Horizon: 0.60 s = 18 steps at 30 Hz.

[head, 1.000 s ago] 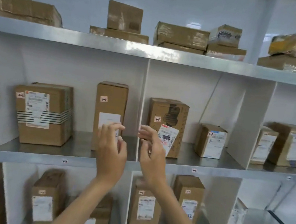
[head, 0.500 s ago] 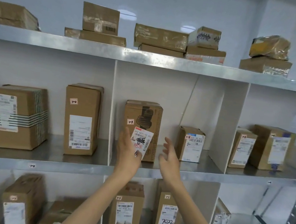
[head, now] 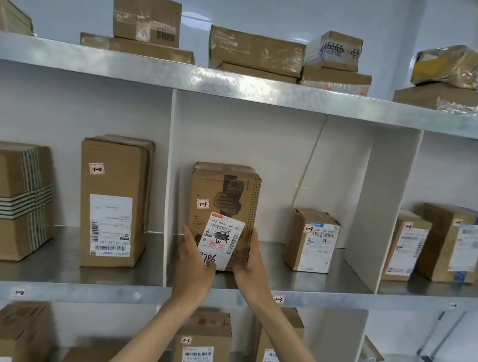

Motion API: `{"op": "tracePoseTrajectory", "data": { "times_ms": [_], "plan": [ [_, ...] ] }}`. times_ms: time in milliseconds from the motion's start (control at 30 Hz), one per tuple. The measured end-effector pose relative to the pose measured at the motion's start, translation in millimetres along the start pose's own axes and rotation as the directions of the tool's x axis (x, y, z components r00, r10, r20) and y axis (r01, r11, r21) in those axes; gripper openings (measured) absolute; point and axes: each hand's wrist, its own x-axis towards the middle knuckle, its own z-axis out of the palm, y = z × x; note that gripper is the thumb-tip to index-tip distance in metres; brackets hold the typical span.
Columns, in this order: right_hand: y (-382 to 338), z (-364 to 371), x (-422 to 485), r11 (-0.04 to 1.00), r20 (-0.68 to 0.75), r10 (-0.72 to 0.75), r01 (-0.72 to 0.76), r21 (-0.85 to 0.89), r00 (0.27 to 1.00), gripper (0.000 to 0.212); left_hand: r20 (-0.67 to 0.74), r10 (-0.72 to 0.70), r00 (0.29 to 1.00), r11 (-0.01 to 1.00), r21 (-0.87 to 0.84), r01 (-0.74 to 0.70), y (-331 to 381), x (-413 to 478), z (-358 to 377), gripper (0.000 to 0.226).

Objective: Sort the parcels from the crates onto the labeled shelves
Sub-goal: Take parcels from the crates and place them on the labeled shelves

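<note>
A tall brown parcel [head: 225,191] with a white shipping label and a small "1-3" tag stands upright in the middle bay of the metal shelf [head: 303,283]. My left hand [head: 195,261] presses against its lower left face, thumb on the label. My right hand [head: 252,258] holds its lower right side. A shelf tag "1-3" [head: 278,299] sits on the front edge below the bay. A smaller parcel [head: 312,240] tagged 1-3 stands to the right in the same bay.
White dividers [head: 169,177] split the shelf into bays. The left bay, tagged 1-2, holds a tall parcel [head: 113,200] and a wide strapped one [head: 1,201]. More parcels fill the right bay, the top shelf and the lower shelf.
Both hands moved right from the divider and closed in on the tall 1-3 parcel, now touching its two sides. The view shifted right and closer.
</note>
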Motion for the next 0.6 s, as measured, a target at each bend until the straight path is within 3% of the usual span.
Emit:
{"op": "tracePoseTrajectory", "data": {
  "times_ms": [167, 367, 467, 600],
  "plan": [
    [12, -6, 2, 0.992, -0.008, 0.102, -0.102, -0.073, 0.995, 0.065, -0.081, -0.026, 0.996, 0.998, -0.057, 0.022, -1, 0, 9, 0.094],
    [13, -18, -1, 0.979, -0.003, 0.185, -0.184, -0.081, 0.983, 0.074, -0.207, -0.004, 0.978, 1.0, -0.024, -0.001, 12, -9, 9, 0.091],
    [12, -35, -5, 0.982, -0.01, 0.173, -0.174, -0.075, 0.985, 0.073, -0.34, 0.15, 0.928, 0.989, 0.049, -0.142, 19, -13, 13, 0.087],
    [8, -76, -13, 0.992, -0.069, 0.091, -0.096, -0.079, 0.993, 0.069, -0.445, 0.346, 0.826, 0.921, -0.005, -0.388, 51, -30, 34, 0.07]
  ]
}}
